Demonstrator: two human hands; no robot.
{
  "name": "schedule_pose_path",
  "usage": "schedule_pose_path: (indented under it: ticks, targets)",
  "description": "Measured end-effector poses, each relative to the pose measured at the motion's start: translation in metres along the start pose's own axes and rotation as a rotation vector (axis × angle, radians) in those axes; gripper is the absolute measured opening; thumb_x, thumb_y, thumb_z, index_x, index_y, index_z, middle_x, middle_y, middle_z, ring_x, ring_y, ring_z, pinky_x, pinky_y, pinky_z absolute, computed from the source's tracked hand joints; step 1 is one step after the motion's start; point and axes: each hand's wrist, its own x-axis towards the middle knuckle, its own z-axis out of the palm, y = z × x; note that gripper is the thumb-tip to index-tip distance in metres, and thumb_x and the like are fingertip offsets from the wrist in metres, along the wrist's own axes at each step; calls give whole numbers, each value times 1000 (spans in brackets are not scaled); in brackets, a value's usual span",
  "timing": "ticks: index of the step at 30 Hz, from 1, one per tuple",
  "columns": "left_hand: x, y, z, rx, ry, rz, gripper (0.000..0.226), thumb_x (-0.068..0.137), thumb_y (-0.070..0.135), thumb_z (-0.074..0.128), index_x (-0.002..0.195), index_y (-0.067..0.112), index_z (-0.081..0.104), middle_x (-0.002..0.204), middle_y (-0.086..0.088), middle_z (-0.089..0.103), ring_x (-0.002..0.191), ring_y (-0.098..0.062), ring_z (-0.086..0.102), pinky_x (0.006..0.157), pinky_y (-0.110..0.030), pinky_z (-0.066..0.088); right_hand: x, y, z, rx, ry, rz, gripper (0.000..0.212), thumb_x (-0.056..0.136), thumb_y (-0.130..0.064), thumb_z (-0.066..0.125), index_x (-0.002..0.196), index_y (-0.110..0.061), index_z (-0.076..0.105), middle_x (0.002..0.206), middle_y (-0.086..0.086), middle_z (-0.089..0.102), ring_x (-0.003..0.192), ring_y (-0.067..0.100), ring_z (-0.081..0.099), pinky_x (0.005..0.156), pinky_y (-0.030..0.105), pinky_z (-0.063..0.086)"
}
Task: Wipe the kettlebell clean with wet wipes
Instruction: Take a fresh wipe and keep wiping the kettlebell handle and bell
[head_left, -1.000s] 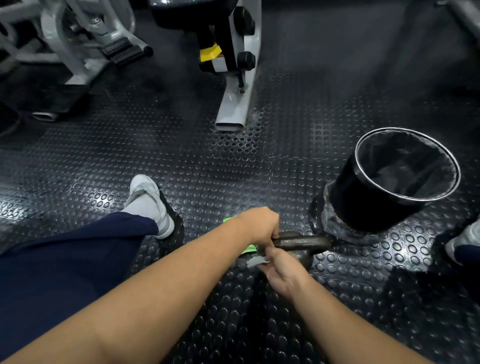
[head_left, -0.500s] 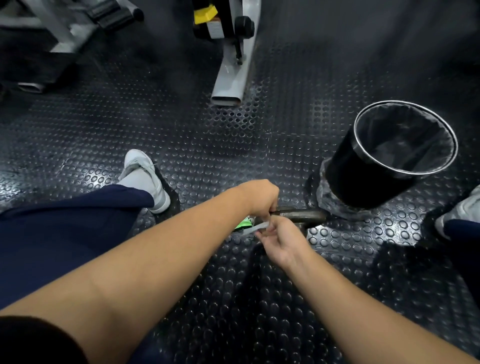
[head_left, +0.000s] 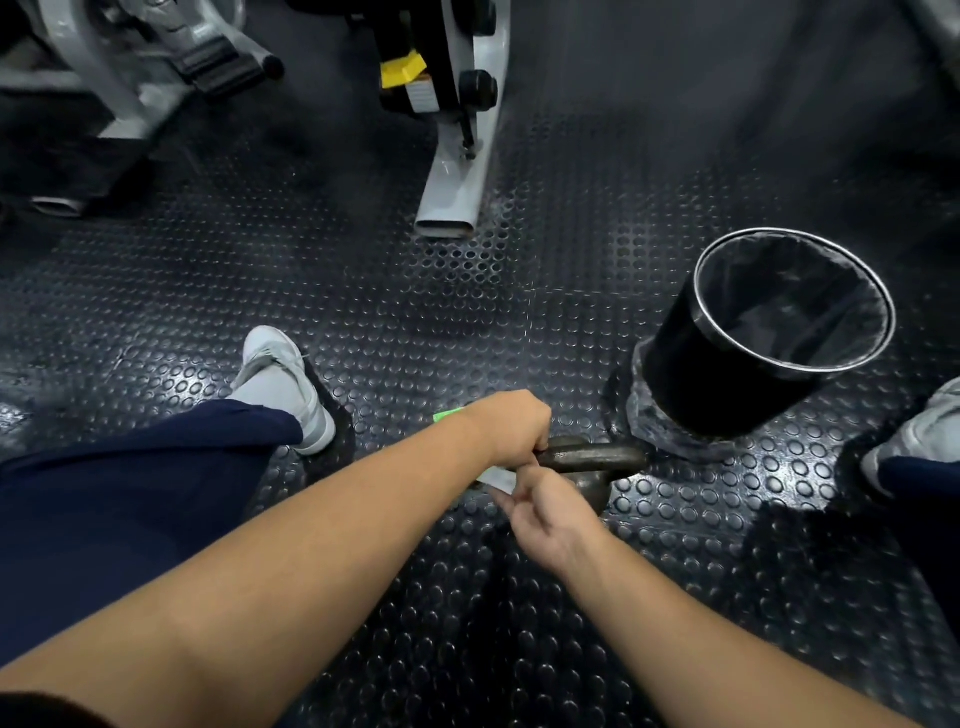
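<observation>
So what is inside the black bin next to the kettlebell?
The bin holds a thin dark liner bag folded over its rim. I see no wipes or rubbish in it, but the near wall hides part of the bottom.

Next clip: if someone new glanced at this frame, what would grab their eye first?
Two bare forearms converge low in the centre, where the left hand grips the kettlebell handle and the right hand pinches a pale wet wipe against it. To the right stands a black waste bin with a liner, tight beside the kettlebell. A white sneaker sits left on the studded rubber floor, a grey machine foot beyond.
</observation>
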Motion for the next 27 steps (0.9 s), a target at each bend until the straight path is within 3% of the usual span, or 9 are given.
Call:
schedule_pose_path:
  ticks: [3, 8, 12, 15, 17, 21, 24, 27]
  targets:
    - [2, 0, 0, -4, -15, -5, 12, 84, 21, 72, 92, 14, 79, 82, -8, 74, 74, -27, 62, 69, -39, 58, -2, -3, 4, 34, 6, -5, 58, 76, 25, 24, 119, 10, 59, 119, 21, 68, 113, 33, 66, 91, 43, 57]
    - [-2, -4, -1, -45, -10, -23, 10, 81, 22, 76, 85, 14, 77, 57, 5, 53, 66, -22, 51, 60, -31, 42, 6, 6, 9, -132, 61, -21, 52, 77, 28, 29, 109, 7, 64, 95, 21, 68, 80, 29, 68, 65, 40, 60]
    - [1, -1, 1, -19, -16, -27, 19, 82, 31, 79, 83, 12, 77, 72, -5, 69, 74, -25, 62, 58, -32, 46, 15, 8, 3, -158, 93, -36, 45, 77, 29, 28, 100, 8, 62, 80, 17, 63, 63, 24, 67, 67, 41, 56]
    - [7, -1, 0, -9, -20, -19, 18, 81, 29, 79, 86, 12, 78, 79, -8, 73, 82, -27, 68, 59, -34, 50, 11, 6, 1, -109, 66, -27, 45, 78, 28, 27, 101, 9, 60, 89, 19, 61, 77, 27, 64, 76, 38, 55]
    - [8, -1, -2, -4, -41, -17, 19, 82, 29, 79, 92, 13, 79, 85, -8, 75, 86, -28, 69, 63, -34, 51, 5, 2, 0, -68, 20, -18, 48, 77, 28, 24, 104, 10, 60, 97, 24, 62, 89, 37, 66, 91, 51, 54]
    - [7, 0, -5, 14, -53, 2, 21, 82, 28, 78, 92, 9, 78, 84, -13, 73, 84, -31, 68, 58, -32, 45, 0, 0, -1, 40, -39, -20, 62, 72, 27, 19, 123, 17, 54, 116, 26, 67, 117, 52, 62, 90, 62, 56]
    - [7, -1, -4, 9, -67, -6, 18, 82, 26, 77, 84, 8, 76, 78, -12, 71, 79, -31, 67, 59, -34, 48, 10, 2, -2, 27, -21, -18, 68, 69, 25, 25, 130, 14, 52, 129, 28, 66, 121, 51, 61, 90, 67, 55]
    - [6, -2, -2, 12, -46, -12, 16, 83, 26, 77, 88, 11, 78, 81, -9, 73, 82, -29, 68, 63, -35, 53, 11, 0, -1, -122, 51, -17, 59, 74, 26, 27, 125, 18, 56, 113, 32, 68, 107, 44, 67, 88, 54, 59]
